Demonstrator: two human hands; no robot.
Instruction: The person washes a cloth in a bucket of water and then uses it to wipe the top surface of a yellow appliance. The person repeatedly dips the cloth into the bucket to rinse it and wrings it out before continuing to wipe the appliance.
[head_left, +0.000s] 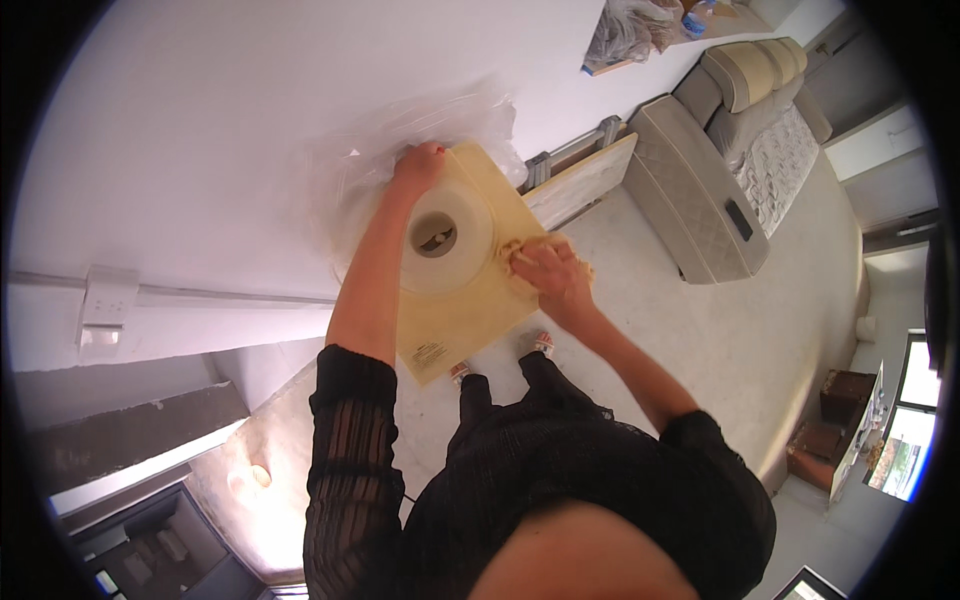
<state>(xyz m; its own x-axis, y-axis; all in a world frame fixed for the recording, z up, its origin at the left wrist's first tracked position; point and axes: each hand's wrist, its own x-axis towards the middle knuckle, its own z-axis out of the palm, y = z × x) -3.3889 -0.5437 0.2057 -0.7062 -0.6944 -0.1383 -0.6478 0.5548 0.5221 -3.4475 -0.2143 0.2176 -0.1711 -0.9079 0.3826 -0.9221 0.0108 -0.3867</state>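
A pale yellow square panel (469, 319) lies before me, with printed writing near its closest corner. Set into it is a round, translucent white bowl (478, 244), and a metal blade (437, 239) shows in the dark opening at the bowl's middle. My left hand (421, 166) grips the panel's far edge, its fingers partly hidden; the forearm crosses over the bowl's left side. Under my right hand (553, 276) a crumpled yellowish cloth (512, 251) is bunched against the panel's right edge. Whatever supports the panel is hidden beneath it.
Clear plastic sheeting (360, 169) bunches between panel and white wall. Right of it, boards (589, 184) lean by the wall, beside a grey sofa (686, 180). A power strip (106, 307) is on the left. A ledge (731, 26) holds plastic bags and a bottle (696, 22).
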